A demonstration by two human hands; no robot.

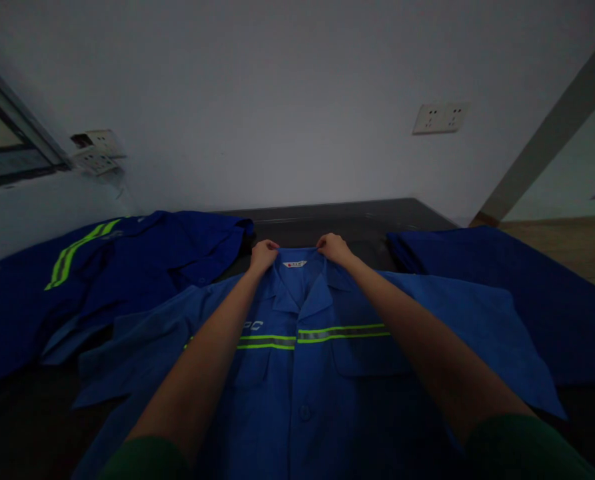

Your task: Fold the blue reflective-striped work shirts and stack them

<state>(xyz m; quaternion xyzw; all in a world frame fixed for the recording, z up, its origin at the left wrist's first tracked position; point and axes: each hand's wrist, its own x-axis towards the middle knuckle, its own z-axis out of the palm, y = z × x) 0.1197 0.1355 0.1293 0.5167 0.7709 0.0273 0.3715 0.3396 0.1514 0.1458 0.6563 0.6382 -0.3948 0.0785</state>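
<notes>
A blue short-sleeved work shirt [312, 393] lies front side up on a dark table, its sleeves spread to both sides. Yellow-green reflective strips cross its chest, and a white label shows inside the neck. My left hand [264, 256] pinches the collar at its left corner. At the collar's right corner, my right hand [333, 248] has its fingers pressed together on the cloth. Both forearms reach over the shirt and hide parts of the chest and sleeves. The lower part of the shirt is dim and runs out of view.
Darker blue garments with a reflective strip [82, 253] lie heaped at the left. A folded dark blue cloth [502, 293] rests at the right. Behind the table's far edge [327, 212] stands a white wall with a socket plate [440, 118] and more sockets [97, 152] at the left.
</notes>
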